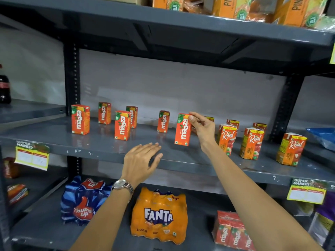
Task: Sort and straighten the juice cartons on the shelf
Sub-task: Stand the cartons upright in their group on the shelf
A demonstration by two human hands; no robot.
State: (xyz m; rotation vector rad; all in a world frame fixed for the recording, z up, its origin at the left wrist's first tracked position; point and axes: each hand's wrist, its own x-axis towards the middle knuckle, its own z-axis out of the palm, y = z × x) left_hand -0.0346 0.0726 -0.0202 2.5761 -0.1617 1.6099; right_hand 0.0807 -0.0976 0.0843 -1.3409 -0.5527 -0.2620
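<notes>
Several small orange Maaza cartons stand scattered on the grey middle shelf (101,145), among them one at the far left (80,119) and one further back (163,121). My right hand (202,129) pinches the top corner of a Maaza carton (182,129) standing upright near the shelf's middle. My left hand (140,158), wearing a wristwatch, hovers flat and open over the shelf's front edge, holding nothing. Several Real cartons stand to the right, such as the apple ones (251,143) and the rightmost (291,149); one is partly hidden behind my right hand.
The shelf below holds a Thums Up pack (82,201), a Fanta pack (159,216) and a Maaza multipack (232,230). Large juice cartons (226,7) line the top shelf. Price tags (32,154) hang on shelf edges. A cola bottle (4,87) stands far left.
</notes>
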